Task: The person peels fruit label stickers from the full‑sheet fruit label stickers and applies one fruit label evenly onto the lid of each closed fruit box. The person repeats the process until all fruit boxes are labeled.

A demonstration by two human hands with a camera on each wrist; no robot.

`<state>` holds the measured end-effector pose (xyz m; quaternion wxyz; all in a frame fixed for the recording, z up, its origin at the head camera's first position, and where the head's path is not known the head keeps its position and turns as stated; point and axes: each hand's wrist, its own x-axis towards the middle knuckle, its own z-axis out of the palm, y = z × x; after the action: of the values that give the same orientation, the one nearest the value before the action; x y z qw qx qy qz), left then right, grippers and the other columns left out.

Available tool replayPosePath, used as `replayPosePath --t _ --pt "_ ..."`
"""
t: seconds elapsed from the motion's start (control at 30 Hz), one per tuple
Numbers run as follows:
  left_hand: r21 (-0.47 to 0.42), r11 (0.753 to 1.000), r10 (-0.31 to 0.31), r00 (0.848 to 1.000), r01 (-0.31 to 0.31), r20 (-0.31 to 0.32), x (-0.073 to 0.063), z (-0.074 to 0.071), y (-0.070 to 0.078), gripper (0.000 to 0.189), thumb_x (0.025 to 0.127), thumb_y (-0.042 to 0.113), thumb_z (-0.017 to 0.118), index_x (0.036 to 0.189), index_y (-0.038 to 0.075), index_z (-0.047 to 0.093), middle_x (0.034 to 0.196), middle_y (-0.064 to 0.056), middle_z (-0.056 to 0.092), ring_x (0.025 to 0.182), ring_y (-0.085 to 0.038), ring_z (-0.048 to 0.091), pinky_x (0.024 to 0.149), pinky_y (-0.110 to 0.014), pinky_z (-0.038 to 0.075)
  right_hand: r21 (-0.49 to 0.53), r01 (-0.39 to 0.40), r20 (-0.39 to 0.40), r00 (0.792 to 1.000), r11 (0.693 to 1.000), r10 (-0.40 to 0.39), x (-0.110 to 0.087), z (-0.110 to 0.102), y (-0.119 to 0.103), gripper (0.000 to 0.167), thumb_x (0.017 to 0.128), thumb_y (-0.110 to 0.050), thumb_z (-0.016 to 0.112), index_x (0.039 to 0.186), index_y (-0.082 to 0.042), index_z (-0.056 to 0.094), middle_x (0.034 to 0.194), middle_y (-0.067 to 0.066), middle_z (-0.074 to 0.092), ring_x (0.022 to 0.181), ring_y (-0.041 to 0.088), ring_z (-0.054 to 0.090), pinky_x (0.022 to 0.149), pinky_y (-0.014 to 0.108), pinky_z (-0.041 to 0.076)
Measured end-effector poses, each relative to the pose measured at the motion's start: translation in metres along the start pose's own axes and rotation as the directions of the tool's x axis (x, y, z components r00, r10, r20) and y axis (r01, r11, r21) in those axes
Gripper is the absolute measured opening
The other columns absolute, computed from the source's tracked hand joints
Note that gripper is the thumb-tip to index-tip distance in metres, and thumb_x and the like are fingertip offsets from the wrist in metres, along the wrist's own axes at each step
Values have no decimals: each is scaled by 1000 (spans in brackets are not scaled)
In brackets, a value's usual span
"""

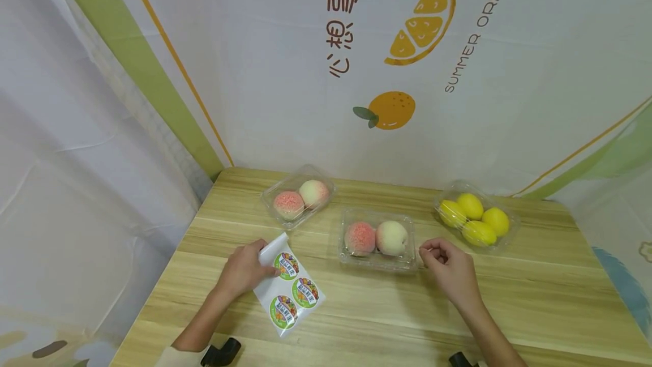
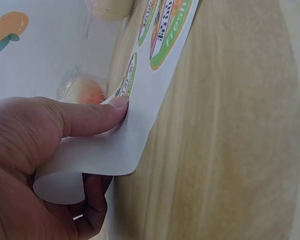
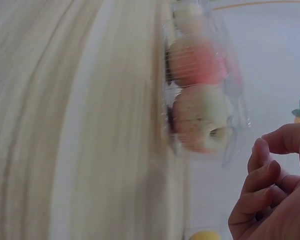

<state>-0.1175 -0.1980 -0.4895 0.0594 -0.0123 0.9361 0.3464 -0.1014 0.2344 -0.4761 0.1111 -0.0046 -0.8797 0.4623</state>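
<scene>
My left hand [image 1: 247, 267] pinches a corner of a white sticker sheet [image 1: 291, 330], thumb on top and fingers beneath. Three round fruit stickers [image 1: 305, 292] with green rims show on it, and the gripped end of the sheet curls up in the left wrist view. My right hand [image 1: 453, 272] hovers just right of a clear plastic box with two peaches [image 1: 391, 238]. Its thumb and forefinger tips meet while the other fingers curl in, and nothing shows between them in the right wrist view [image 3: 270, 185].
A second clear box with two peaches [image 1: 288, 205] lies at the back left of the wooden table [image 1: 377, 321]. Several lemons [image 1: 479, 233] fill another clear box at the back right. Behind the table hangs a white printed curtain [image 1: 285, 101].
</scene>
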Motion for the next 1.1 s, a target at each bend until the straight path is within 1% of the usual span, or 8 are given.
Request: replayPosePath --t 0.17,0.3,0.37,0.57,0.7,0.83,0.97,1.1 --pt "-10 1000 19 1000 -19 -6 -1 1 -3 46 76 8 99 112 -3 72 83 -11 71 69 -24 71 56 -38 61 10 -64 23 998 998 63 1 1 7 9 102 -13 77 102 -4 78 80 5 71 62 10 56 56 25 45" --pt "-27 999 39 999 -39 -4 -2 2 -4 41 78 7 97 110 -2 72 82 -9 71 68 -23 71 54 -37 60 13 -112 50 993 994 112 2 3 10 14 104 -16 76 105 -2 77 82 8 72 65 12 57 57 25 45" --pt "-41 998 45 999 -45 0 -2 3 -4 39 79 6 96 109 -1 72 81 -9 71 67 -23 71 54 -37 60 11 -124 58 991 992 123 2 3 11 15 104 -17 75 105 -2 77 82 9 72 65 12 57 58 25 45" --pt "-72 994 77 997 -78 -9 -1 4 -4 36 81 6 95 107 1 72 81 -7 71 65 -21 70 51 -34 59 2 -122 61 991 993 121 4 6 14 15 104 -16 75 104 -2 77 79 6 70 65 12 56 58 25 44" --pt "-77 993 94 995 -95 -18 -1 4 -2 34 81 8 96 105 2 72 81 -7 71 65 -19 69 52 -32 59 -10 -120 64 991 993 120 4 7 16 14 103 -16 76 104 -2 77 78 3 68 64 12 55 58 25 44" --pt "-93 989 111 994 -113 -23 1 4 2 34 82 7 95 106 1 73 83 -7 71 67 -19 69 53 -31 59 -26 -117 73 990 993 119 5 8 17 15 104 -16 75 105 -2 77 77 2 68 65 12 55 59 25 44" --pt "-148 982 119 993 -119 -12 2 5 5 34 83 7 94 109 0 74 85 -7 73 69 -19 70 52 -33 60 -44 -112 84 990 993 116 6 9 18 16 104 -16 73 106 -1 78 77 1 67 66 13 55 61 26 44" --pt "-197 974 114 993 -109 14 2 6 7 28 85 9 91 107 0 76 84 -5 73 68 -18 69 54 -33 59 -57 -110 95 989 992 115 6 9 19 17 105 -18 72 106 -2 78 78 0 68 66 13 55 62 26 44"
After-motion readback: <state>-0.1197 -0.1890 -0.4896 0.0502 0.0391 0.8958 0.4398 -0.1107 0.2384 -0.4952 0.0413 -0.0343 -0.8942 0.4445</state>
